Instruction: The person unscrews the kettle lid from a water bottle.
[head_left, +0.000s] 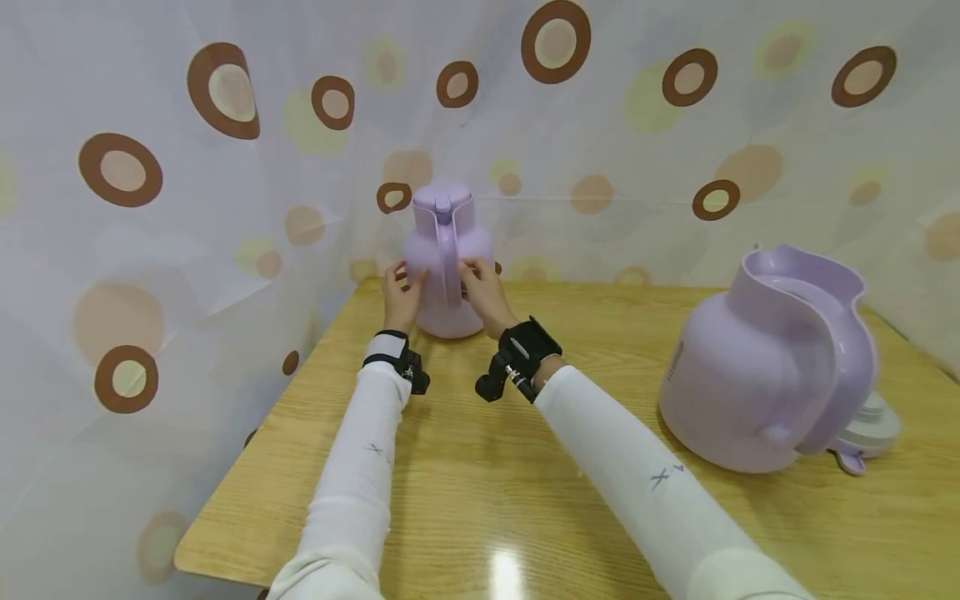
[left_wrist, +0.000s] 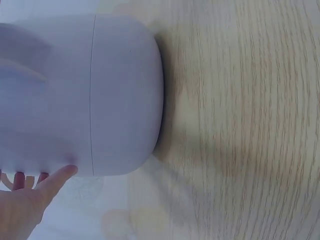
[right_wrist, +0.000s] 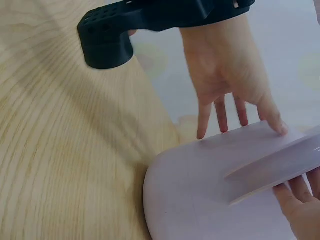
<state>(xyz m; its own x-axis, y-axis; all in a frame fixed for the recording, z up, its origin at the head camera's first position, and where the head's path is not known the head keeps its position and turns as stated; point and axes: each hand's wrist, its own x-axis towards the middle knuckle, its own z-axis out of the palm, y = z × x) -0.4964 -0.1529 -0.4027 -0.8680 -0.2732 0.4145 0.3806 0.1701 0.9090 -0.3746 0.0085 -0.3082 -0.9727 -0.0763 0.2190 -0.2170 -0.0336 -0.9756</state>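
A lilac insulated jug [head_left: 431,317] with its lid [head_left: 442,197] on stands upright at the far left of the table, its handle [head_left: 447,258] facing me. My left hand [head_left: 401,298] rests against the left side of the jug's body, fingers spread and fairly straight in the right wrist view. On the other side, my right hand [head_left: 487,293] touches the jug beside the handle; the handle partly hides its fingertips in the right wrist view [right_wrist: 305,210]. The left wrist view shows the jug's rounded base [left_wrist: 127,100] at the wood surface.
A second, larger-looking lilac jug [head_left: 720,383] stands at the right with its top uncovered. Behind it lies a lilac and white lid [head_left: 870,429] on the wooden table [head_left: 480,483]. A patterned curtain [head_left: 600,158] hangs close behind the table and along its left edge.
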